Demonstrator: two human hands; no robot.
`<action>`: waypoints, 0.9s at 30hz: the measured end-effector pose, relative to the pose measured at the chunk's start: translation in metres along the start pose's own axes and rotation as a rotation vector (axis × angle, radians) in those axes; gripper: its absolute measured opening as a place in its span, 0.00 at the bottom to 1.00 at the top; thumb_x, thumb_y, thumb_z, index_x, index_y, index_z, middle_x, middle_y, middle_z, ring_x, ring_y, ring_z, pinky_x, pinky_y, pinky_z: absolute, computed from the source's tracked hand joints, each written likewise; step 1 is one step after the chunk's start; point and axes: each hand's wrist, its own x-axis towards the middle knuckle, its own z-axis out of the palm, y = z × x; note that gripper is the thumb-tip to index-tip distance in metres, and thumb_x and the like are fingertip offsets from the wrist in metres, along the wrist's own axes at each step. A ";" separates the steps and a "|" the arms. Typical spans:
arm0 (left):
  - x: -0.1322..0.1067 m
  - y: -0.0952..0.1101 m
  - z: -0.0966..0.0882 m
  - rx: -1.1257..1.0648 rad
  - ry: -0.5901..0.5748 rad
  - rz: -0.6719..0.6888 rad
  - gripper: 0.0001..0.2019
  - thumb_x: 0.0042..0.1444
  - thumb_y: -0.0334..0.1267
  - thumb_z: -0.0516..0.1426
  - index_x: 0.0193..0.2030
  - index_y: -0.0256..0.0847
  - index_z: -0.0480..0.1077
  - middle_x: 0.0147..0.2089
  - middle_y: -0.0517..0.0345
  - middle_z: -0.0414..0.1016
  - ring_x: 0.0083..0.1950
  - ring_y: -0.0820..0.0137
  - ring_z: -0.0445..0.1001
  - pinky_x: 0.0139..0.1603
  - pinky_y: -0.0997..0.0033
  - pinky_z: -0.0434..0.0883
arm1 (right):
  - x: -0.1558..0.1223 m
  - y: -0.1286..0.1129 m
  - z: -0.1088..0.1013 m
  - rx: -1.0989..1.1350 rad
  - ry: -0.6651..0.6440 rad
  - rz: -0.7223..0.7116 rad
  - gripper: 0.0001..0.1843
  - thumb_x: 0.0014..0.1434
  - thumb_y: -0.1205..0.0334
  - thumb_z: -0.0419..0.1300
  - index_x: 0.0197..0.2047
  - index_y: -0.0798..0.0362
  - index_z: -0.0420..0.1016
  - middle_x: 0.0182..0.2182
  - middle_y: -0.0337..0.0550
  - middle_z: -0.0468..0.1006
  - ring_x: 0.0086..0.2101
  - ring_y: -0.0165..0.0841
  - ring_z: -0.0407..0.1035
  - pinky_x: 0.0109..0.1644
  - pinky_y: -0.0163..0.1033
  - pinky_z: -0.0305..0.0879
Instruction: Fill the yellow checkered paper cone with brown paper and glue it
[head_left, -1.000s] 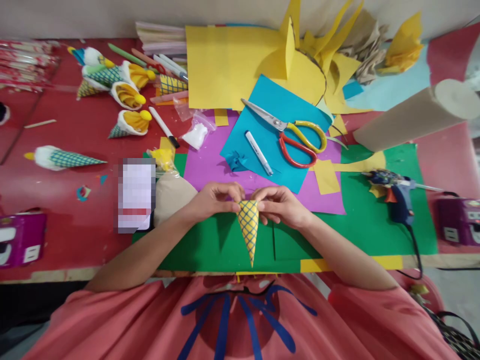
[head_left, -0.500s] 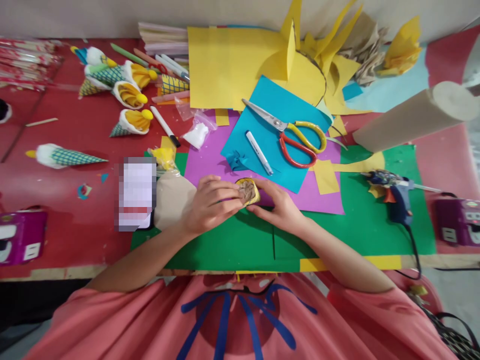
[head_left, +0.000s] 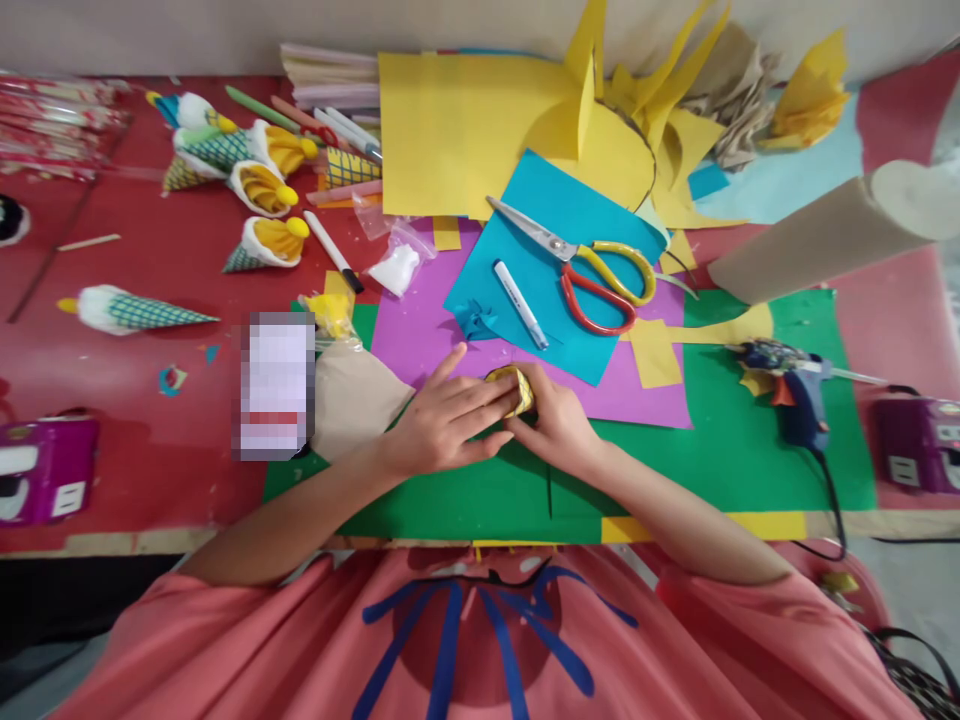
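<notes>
A small yellow paper cone (head_left: 524, 391) with dark grid lines is between my hands, its wide mouth turned to the left. My right hand (head_left: 559, 420) grips it from the right with thumb and fingers, hiding its tip. My left hand (head_left: 446, 420) is open, its index finger and thumb spread apart. The middle fingertips of that hand reach into the cone's mouth and cover what is inside. Under both hands lie green paper (head_left: 465, 505) and purple paper (head_left: 412, 335).
Beyond my hands lie scissors (head_left: 574, 258), a white marker (head_left: 520, 305) and a blue paper scrap (head_left: 476, 320). A glue gun (head_left: 802, 400) and a paper roll (head_left: 817, 235) are on the right. Finished-looking cones (head_left: 262, 190) and a phone (head_left: 276, 385) sit left.
My left fingers have moved into the cone's mouth, over the crumpled brown paper seen there before. The cone has shifted slightly right and turned its mouth toward the left hand.
</notes>
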 end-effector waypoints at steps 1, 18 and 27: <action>0.001 0.001 0.000 -0.020 -0.013 -0.018 0.15 0.63 0.41 0.58 0.55 0.39 0.70 0.51 0.52 0.83 0.44 0.69 0.82 0.74 0.49 0.61 | 0.000 -0.001 0.000 -0.009 0.000 0.012 0.24 0.56 0.65 0.56 0.56 0.53 0.62 0.43 0.51 0.82 0.39 0.43 0.79 0.37 0.41 0.71; -0.004 0.008 0.007 -0.185 -0.124 -0.025 0.26 0.67 0.49 0.48 0.67 0.37 0.60 0.56 0.47 0.79 0.56 0.64 0.77 0.77 0.48 0.49 | -0.002 0.004 -0.002 -0.063 0.077 0.082 0.14 0.56 0.60 0.62 0.46 0.50 0.71 0.34 0.44 0.84 0.32 0.39 0.79 0.31 0.37 0.69; -0.004 0.012 0.007 -0.226 -0.163 -0.060 0.27 0.67 0.50 0.50 0.67 0.37 0.62 0.55 0.46 0.79 0.56 0.63 0.77 0.77 0.48 0.48 | -0.001 0.006 -0.001 -0.184 0.082 0.053 0.08 0.59 0.57 0.60 0.40 0.51 0.73 0.30 0.44 0.83 0.26 0.35 0.77 0.26 0.35 0.62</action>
